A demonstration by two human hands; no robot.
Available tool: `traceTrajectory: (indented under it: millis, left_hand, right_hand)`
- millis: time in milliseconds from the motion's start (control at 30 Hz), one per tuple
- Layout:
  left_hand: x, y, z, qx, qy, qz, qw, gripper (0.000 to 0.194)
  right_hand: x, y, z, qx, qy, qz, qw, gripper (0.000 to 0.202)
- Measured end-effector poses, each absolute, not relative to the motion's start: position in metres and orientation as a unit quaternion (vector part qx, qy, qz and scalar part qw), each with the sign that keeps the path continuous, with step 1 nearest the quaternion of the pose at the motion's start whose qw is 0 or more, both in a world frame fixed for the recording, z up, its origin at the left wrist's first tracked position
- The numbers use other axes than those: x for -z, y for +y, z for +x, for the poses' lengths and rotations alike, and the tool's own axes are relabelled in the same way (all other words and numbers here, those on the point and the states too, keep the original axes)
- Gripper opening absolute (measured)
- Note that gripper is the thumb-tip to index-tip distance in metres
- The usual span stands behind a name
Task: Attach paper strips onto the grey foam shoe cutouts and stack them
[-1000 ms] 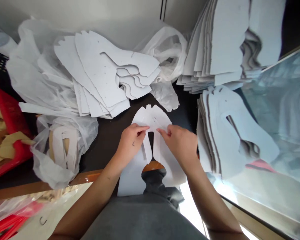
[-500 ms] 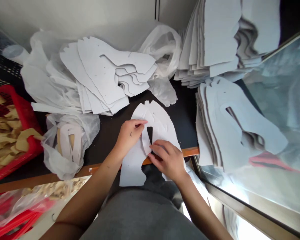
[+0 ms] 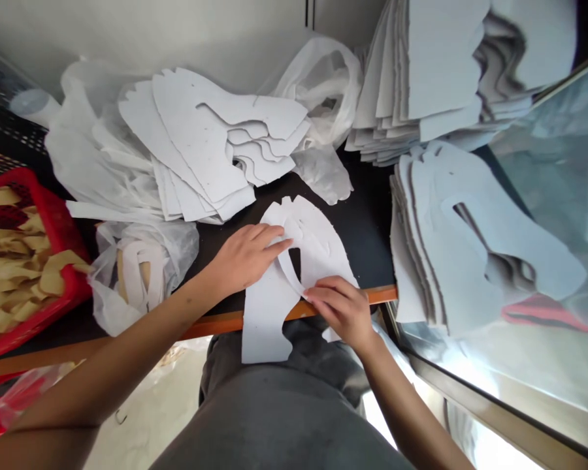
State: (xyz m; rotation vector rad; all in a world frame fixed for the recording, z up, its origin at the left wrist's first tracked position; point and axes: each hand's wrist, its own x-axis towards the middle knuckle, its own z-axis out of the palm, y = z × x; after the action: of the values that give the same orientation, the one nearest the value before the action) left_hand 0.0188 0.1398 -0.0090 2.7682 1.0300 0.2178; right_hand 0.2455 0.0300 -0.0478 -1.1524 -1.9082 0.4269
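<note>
A white arch-shaped cut-out piece (image 3: 268,320), thin like card or fabric, lies at the table's front edge with its lower legs hanging over. Along the left side of its dark central slot runs a curved white strip (image 3: 289,269). My left hand (image 3: 247,256) rests on the piece with its fingers stretched out, the tips at the strip's upper part. Thumb and fingers of my right hand (image 3: 343,307) pinch the strip's lower end, beside the bottom of the slot. What lies under the left palm is hidden.
Behind lies a fanned stack of white cut-outs (image 3: 191,143) beside plastic bags (image 3: 328,85). More stacked pieces (image 3: 441,222) stand on the right. At left are a red basket (image 3: 66,261) of tan pieces and a bag with strips (image 3: 115,307). The orange table edge (image 3: 382,294) runs in front.
My left hand has flattened, its fingers stretching out along the strip. My right hand has shifted slightly right and down with the strip's lower end, and the strip now bows in a curve.
</note>
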Motion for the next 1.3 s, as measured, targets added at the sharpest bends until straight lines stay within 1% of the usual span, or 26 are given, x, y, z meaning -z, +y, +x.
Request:
traceTrajectory:
  millis: [67,133,200,333,467,600,867,1100,1300]
  left_hand:
    - [0.013,0.137,0.010,-0.088,0.305,0.938,0.142,0.045]
    - [0.018,0.134,0.003,-0.072,0.282,0.939,0.184,0.051]
    - [0.023,0.130,-0.001,-0.043,0.278,0.940,0.194,0.057]
    - [0.032,0.125,-0.008,-0.015,0.264,0.953,0.149,0.063]
    - [0.036,0.124,-0.014,-0.007,0.248,0.965,0.086,0.064]
    - [0.036,0.125,-0.018,0.004,0.237,0.970,0.057,0.063]
    - [0.034,0.124,-0.016,-0.001,0.209,0.976,0.056,0.056]
    - [0.034,0.124,-0.014,0.007,0.211,0.975,0.065,0.060]
    - [0.037,0.126,-0.015,-0.001,0.207,0.976,0.073,0.059]
  right_hand:
    - [0.048,0.030,0.247,-0.169,-0.767,-0.456,0.419,0.015]
    - [0.048,0.029,0.248,-0.165,-0.773,-0.449,0.418,0.016]
    - [0.047,0.030,0.248,-0.160,-0.778,-0.439,0.420,0.017]
    - [0.046,0.031,0.250,-0.171,-0.795,-0.419,0.404,0.015]
    - [0.046,0.033,0.250,-0.189,-0.802,-0.407,0.394,0.015]
    - [0.048,0.036,0.249,-0.193,-0.814,-0.386,0.389,0.011]
    - [0.044,0.035,0.249,-0.183,-0.818,-0.397,0.375,0.012]
    - [0.041,0.026,0.242,-0.085,-0.864,-0.388,0.309,0.014]
    - [0.051,0.022,0.243,-0.106,-0.853,-0.391,0.329,0.019]
